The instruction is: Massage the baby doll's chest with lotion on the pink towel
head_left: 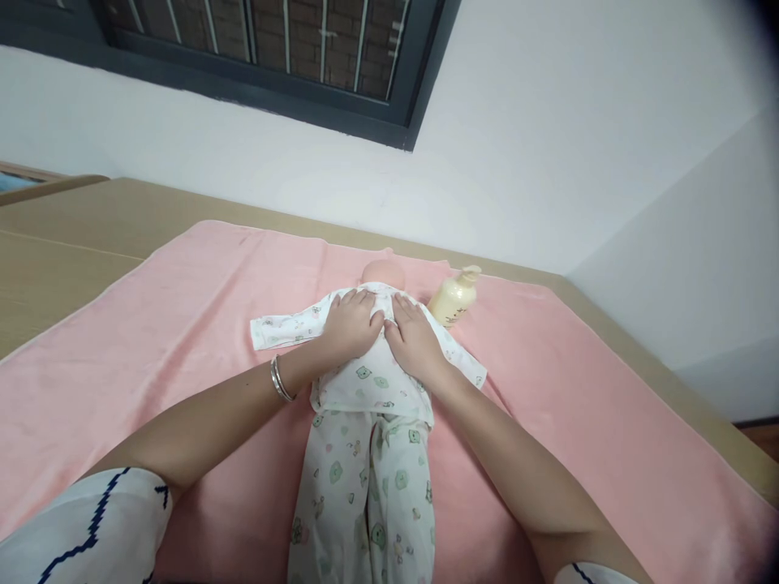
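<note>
A baby doll [382, 274] lies stretched out on a pink cloth, its smooth round head at the far end. It is dressed in a white printed long-sleeved top [371, 385] and matching trousers [398, 487], whose legs run toward me. My left hand [353, 326] rests flat on the left side of the chest, fingers pointing away. On the right side of the chest lies my right hand [415, 334], also flat, with its thumb close to the other thumb. Neither hand grips anything. A pale yellow pump bottle [454, 300] stands tilted in view beside the doll's right-hand sleeve.
The pink cloth [200, 324] covers much of a wooden table [122, 211]. Behind it rises a white wall [505, 146] with a dark-framed barred window [316, 49]. A silver bangle [278, 379] circles my left wrist.
</note>
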Demonstrator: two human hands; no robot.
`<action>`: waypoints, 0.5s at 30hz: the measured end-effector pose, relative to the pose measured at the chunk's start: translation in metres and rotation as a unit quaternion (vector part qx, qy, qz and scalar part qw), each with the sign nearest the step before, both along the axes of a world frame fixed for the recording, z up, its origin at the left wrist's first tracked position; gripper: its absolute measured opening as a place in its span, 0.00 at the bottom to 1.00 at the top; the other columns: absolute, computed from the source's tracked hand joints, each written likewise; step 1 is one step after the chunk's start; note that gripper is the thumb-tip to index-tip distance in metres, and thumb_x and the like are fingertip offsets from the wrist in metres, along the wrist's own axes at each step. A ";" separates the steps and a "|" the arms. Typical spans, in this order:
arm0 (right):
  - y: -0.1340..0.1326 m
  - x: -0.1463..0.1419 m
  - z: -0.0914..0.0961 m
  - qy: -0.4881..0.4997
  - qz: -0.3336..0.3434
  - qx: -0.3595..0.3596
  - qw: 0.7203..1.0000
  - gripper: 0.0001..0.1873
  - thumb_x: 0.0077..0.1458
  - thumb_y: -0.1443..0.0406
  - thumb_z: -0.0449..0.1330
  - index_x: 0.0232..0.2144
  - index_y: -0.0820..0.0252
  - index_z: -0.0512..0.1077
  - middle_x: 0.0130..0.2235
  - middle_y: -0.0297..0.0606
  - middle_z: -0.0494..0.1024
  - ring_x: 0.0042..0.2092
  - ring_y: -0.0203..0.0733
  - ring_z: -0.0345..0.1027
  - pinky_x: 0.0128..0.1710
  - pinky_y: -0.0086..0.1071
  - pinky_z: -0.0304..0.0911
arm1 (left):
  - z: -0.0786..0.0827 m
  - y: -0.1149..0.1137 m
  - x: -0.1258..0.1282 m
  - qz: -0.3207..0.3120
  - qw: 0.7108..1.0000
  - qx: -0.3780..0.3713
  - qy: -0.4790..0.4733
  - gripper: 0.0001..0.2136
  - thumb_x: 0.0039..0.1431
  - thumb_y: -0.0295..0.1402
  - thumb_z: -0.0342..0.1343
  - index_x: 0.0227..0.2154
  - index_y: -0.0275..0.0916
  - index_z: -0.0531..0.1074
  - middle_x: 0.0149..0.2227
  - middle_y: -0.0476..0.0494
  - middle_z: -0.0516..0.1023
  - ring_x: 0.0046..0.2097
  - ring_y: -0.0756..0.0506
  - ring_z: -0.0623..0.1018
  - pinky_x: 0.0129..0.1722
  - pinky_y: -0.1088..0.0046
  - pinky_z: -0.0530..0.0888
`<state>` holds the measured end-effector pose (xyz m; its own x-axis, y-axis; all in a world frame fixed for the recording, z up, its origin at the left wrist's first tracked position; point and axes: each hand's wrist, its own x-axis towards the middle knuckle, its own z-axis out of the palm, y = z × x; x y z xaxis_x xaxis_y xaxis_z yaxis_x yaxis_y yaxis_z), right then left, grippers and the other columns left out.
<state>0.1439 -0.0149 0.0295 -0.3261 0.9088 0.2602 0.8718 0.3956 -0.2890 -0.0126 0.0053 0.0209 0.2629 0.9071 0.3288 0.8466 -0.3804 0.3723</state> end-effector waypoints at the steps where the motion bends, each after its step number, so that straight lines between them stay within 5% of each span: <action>1: 0.000 0.000 0.000 0.003 -0.001 0.002 1.000 0.32 0.67 0.59 0.42 0.67 0.72 0.57 0.70 0.55 0.56 0.72 0.52 0.46 0.71 0.52 0.41 | 0.000 0.000 0.000 0.000 1.000 0.000 0.000 0.22 0.68 0.36 0.40 0.59 0.33 0.67 0.62 0.34 0.71 0.65 0.37 0.67 0.65 0.52 0.61; 15: 0.004 0.003 -0.004 0.011 0.008 0.003 1.000 0.32 0.67 0.59 0.42 0.68 0.70 0.57 0.70 0.53 0.56 0.72 0.52 0.45 0.71 0.53 0.42 | -0.001 0.000 0.000 0.002 1.000 0.001 -0.006 0.22 0.68 0.36 0.41 0.59 0.34 0.66 0.62 0.33 0.71 0.65 0.36 0.67 0.65 0.52 0.61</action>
<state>0.1473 -0.0113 0.0253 -0.3343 0.9023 0.2720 0.8592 0.4104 -0.3055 -0.0127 0.0054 0.0197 0.2560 0.9075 0.3331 0.8432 -0.3781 0.3821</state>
